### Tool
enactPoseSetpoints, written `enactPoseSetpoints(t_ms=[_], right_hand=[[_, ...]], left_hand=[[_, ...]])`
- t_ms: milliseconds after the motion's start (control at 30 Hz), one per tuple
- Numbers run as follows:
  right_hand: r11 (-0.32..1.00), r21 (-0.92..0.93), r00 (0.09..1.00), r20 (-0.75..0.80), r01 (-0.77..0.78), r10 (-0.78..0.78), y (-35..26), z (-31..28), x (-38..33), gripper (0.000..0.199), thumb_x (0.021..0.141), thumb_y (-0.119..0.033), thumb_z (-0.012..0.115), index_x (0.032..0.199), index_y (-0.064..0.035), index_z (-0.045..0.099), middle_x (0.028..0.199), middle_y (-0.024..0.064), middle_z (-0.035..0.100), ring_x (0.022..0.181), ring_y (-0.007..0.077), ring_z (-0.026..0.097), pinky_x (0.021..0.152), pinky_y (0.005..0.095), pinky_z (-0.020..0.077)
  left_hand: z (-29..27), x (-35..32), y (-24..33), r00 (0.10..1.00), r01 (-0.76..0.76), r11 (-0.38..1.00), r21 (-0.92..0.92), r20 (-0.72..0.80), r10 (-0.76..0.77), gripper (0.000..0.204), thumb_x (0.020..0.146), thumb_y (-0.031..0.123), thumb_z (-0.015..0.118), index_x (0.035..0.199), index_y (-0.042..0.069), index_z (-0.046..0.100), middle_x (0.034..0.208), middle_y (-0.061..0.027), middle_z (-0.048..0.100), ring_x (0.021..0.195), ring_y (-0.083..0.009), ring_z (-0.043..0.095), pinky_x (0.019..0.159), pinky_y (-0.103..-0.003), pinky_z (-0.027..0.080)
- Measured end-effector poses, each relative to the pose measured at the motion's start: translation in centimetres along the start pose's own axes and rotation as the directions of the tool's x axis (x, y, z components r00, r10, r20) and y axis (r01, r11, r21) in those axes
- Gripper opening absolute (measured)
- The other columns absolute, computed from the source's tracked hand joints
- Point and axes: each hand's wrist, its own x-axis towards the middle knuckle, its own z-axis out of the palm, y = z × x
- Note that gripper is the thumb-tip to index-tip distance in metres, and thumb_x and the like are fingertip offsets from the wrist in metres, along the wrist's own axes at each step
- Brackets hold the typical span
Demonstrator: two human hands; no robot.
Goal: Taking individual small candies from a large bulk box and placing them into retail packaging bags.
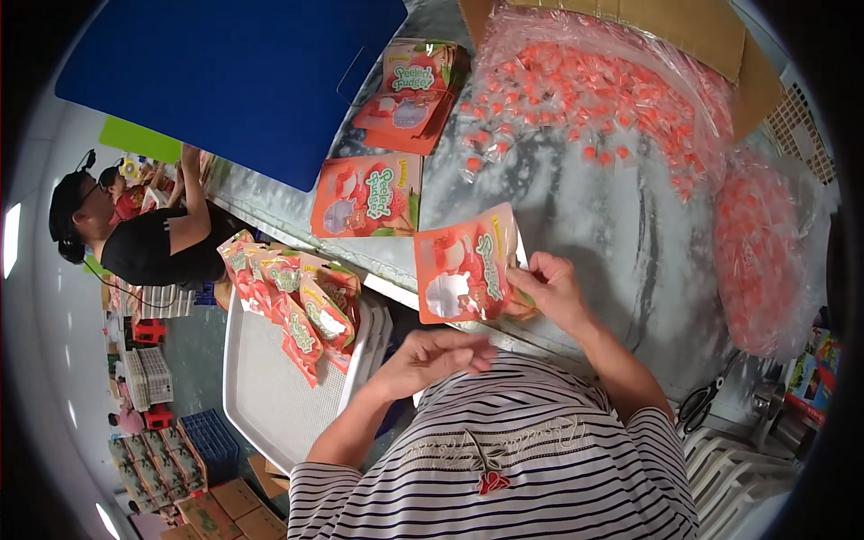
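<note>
My right hand [555, 290] pinches a pink-red candy pouch [463, 270] by its right edge, holding it up over the table's near edge. A clear window shows low on the pouch's front. Below it, my left hand [432, 362] is apart from the pouch, fingers stretched out and holding nothing. Flat pouches [369, 195] of the same kind lie on the table just beyond, and a taller stack of pouches [412, 97] sits farther back. Small red wrapped candies [589, 94] spill from a clear plastic bag across the far table.
On the left, a white tray [270, 387] carries several filled pouches [306, 306]. A blue panel [234, 81] covers the far left. A cardboard box [666, 31] stands behind the candies; another bag of candies [760, 256] lies right. Scissors [700, 403] rest near the right edge. A co-worker [148, 229] works at left.
</note>
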Motion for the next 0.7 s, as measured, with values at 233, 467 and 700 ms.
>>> enactPoseSetpoints(t_ms=[233,467,700], right_hand=[[0.991,0.136,0.974,0.220,0.019,-0.049,-2.6,0.1,-2.1,0.030,0.084,-0.015,0.072,0.067,-0.0021,0.051,0.060,-0.0003,0.054,0.056,0.0027,0.044,0.045,0.0248,0.0367],[0.897,0.268,0.910,0.323,-0.352,0.260,-0.5,-0.6,-3.6,0.032,0.086,-0.021,0.070,0.066,-0.0014,0.056,0.060,-0.0015,0.053,0.058,0.0030,0.045,0.048,0.0237,0.0369],[0.970,-0.240,0.931,0.361,0.032,0.059,-3.8,-3.2,-2.7,0.021,0.080,-0.016,0.068,0.076,0.0018,0.058,0.062,0.0134,0.058,0.056,0.0186,0.056,0.052,0.0342,0.0431]], left_hand=[[1.6,5.0,4.6,0.868,-0.340,-0.424,0.839,0.453,0.201,0.064,0.068,0.012,0.061,0.129,-0.005,0.049,0.132,-0.0177,0.049,0.090,-0.0270,0.057,0.085,-0.036,0.049],[0.7,5.2,3.3,0.825,-0.435,-0.512,0.741,0.555,0.103,0.047,0.069,0.012,0.058,0.113,-0.003,0.058,0.114,-0.0177,0.053,0.094,-0.0285,0.059,0.077,-0.034,0.054],[2.5,6.5,2.7,0.793,-0.505,-0.518,0.691,0.608,0.038,0.035,0.068,0.013,0.061,0.100,-0.002,0.063,0.111,-0.0167,0.056,0.091,-0.0263,0.062,0.069,-0.033,0.055]])
